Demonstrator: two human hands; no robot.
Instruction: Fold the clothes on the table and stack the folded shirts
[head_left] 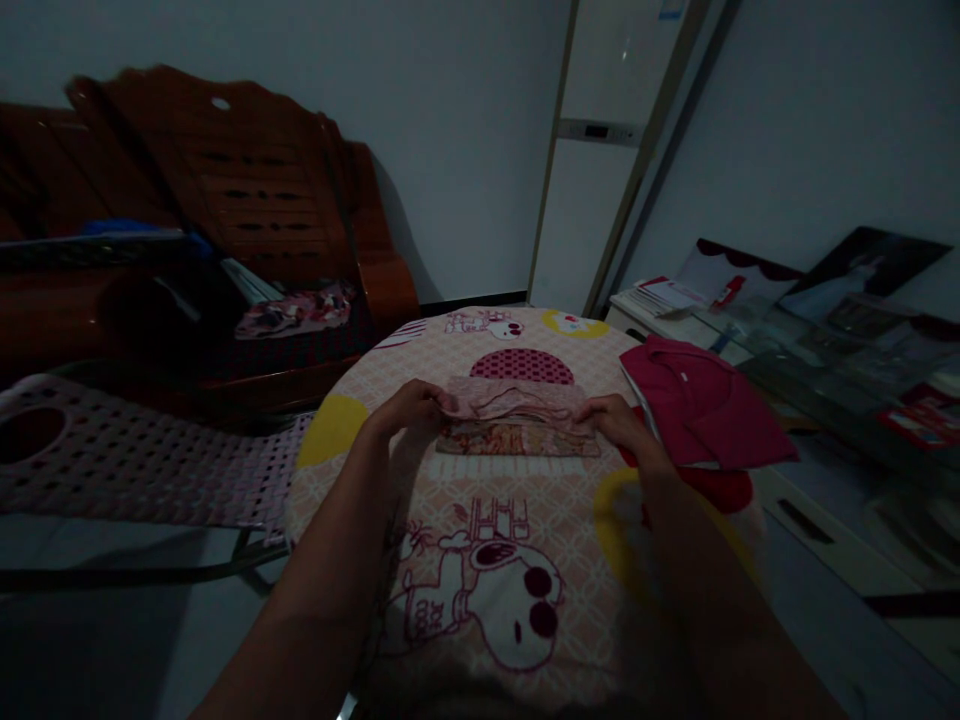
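A pale pink garment (517, 398) with a brown-and-orange patterned lower part lies folded into a narrow strip on the round table. At its left end, my left hand (416, 405) pinches the fabric between thumb and fingers. My right hand (611, 415) grips the opposite end in the same way. A neckline-like opening shows in the cloth between the two hands. To the right of my right hand rests a folded magenta garment (701, 400), close to the table's edge.
A cartoon-dog tablecloth (420, 480) covers the table. On the left stand a woven lounge chair (150, 450) and a carved wooden sofa (247, 180) with clothes on its seat. A glass-topped cabinet (810, 350) is at right, and a tall white air conditioner (596, 200) stands behind.
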